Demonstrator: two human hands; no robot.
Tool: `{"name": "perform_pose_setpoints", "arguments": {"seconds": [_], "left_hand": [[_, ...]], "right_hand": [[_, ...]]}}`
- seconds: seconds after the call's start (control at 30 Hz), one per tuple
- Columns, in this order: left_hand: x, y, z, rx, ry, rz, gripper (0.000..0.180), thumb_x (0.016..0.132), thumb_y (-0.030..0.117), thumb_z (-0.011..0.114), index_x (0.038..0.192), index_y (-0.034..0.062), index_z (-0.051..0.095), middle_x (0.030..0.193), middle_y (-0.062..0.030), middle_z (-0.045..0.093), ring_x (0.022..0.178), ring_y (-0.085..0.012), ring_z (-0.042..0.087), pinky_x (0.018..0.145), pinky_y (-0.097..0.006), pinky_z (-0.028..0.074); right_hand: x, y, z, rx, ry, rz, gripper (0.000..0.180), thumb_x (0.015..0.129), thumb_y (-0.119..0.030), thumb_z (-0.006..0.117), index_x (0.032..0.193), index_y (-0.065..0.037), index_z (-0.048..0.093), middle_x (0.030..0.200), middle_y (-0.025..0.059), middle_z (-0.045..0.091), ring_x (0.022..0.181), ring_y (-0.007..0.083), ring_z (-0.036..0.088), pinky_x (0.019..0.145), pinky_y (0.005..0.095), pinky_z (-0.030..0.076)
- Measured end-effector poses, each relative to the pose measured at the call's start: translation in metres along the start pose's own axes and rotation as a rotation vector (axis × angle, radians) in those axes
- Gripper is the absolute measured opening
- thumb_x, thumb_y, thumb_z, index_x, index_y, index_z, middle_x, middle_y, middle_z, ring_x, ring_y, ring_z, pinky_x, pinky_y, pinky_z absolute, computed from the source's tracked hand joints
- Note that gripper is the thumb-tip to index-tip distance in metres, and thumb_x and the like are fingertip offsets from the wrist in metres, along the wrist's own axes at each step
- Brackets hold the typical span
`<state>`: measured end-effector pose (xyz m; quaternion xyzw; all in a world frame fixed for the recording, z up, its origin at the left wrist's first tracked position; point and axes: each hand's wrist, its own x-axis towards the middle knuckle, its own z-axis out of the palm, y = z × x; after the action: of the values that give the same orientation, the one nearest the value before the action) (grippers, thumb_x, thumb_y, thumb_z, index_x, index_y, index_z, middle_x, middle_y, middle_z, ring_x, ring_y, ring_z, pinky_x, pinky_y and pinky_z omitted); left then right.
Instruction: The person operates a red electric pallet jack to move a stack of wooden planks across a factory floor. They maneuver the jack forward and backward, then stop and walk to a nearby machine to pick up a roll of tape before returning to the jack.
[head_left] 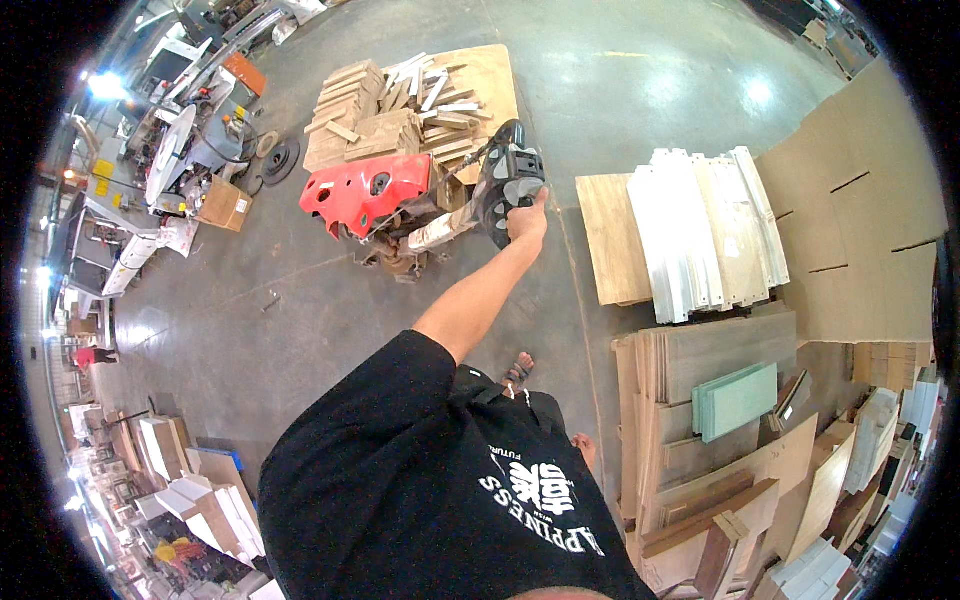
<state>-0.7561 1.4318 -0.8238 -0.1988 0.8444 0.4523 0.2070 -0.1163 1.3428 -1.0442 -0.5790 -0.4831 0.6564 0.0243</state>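
Note:
My left hand point(526, 222) is closed round the black and grey control handle point(515, 180) of a pallet truck, with the arm stretched forward. The thumb lies along the handle's right side. A pale shaft point(440, 232) joins this handle to the truck's red body point(362, 190). Right behind the red body are stacks of short wooden boards point(350, 105) and a loose heap of wood strips point(430, 105). They rest on a plywood sheet point(490, 70). My right hand is out of the picture.
To the right are white panels point(700, 235) on a plywood sheet, a big cardboard sheet point(860, 210) and upright boards point(725, 345) with green panels point(735, 400). Machinery point(200, 140) and a cardboard box point(224, 203) stand at the left. A person in red point(95, 356) is far left.

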Motion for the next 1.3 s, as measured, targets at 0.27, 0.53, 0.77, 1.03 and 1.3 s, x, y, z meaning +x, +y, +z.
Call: {"name": "perform_pose_setpoints", "arguments": {"seconds": [0.27, 0.53, 0.77, 1.03, 1.3], "left_hand": [[-0.043, 0.043, 0.014, -0.020, -0.052, -0.017, 0.091, 0.075, 0.078, 0.077, 0.106, -0.0080, 0.074, 0.115, -0.0274, 0.073, 0.112, -0.0422, 0.070, 0.097, -0.049, 0.054], [-0.016, 0.071, 0.052, -0.068, -0.046, 0.008, 0.101, 0.075, 0.079, 0.076, 0.112, -0.0152, 0.069, 0.117, -0.0283, 0.072, 0.111, -0.0406, 0.070, 0.095, -0.048, 0.055], [-0.018, 0.063, 0.089, -0.006, -0.049, 0.032, 0.105, 0.075, 0.085, 0.069, 0.100, -0.0168, 0.070, 0.107, -0.0294, 0.074, 0.101, -0.0434, 0.073, 0.088, -0.051, 0.058], [-0.040, 0.015, 0.129, 0.113, -0.185, 0.109, 0.102, 0.078, 0.082, 0.070, 0.102, -0.0179, 0.067, 0.103, -0.0307, 0.073, 0.100, -0.0430, 0.072, 0.087, -0.052, 0.058], [-0.029, -0.102, 0.159, 0.448, -0.182, 0.629, 0.070, 0.086, 0.056, 0.079, 0.091, -0.0127, 0.067, 0.074, -0.0229, 0.070, 0.070, -0.0400, 0.070, 0.064, -0.048, 0.055]], "right_hand": [[-0.018, 0.014, 0.012, 0.001, 0.034, -0.068, 0.033, 0.102, -0.020, 0.063, 0.129, -0.001, 0.066, 0.095, 0.0073, 0.072, 0.079, 0.0158, 0.068, 0.068, 0.0309, 0.056], [0.010, -0.005, 0.038, -0.083, 0.219, -0.039, 0.031, 0.096, -0.017, 0.071, 0.123, -0.002, 0.067, 0.098, 0.0061, 0.073, 0.083, 0.0162, 0.068, 0.075, 0.0323, 0.058], [-0.015, -0.027, 0.050, -0.087, 0.312, -0.071, 0.034, 0.096, -0.024, 0.072, 0.122, -0.002, 0.068, 0.100, 0.0084, 0.075, 0.082, 0.0183, 0.070, 0.074, 0.0331, 0.057], [-0.030, -0.086, 0.052, -0.248, 0.251, -0.044, 0.039, 0.095, -0.032, 0.072, 0.124, -0.005, 0.070, 0.106, 0.0131, 0.076, 0.091, 0.0202, 0.073, 0.082, 0.0350, 0.057], [-0.017, -0.155, 0.044, -0.334, 0.327, -0.175, 0.037, 0.097, -0.028, 0.071, 0.128, -0.007, 0.067, 0.114, 0.0128, 0.074, 0.100, 0.0220, 0.072, 0.089, 0.0346, 0.056]]}}
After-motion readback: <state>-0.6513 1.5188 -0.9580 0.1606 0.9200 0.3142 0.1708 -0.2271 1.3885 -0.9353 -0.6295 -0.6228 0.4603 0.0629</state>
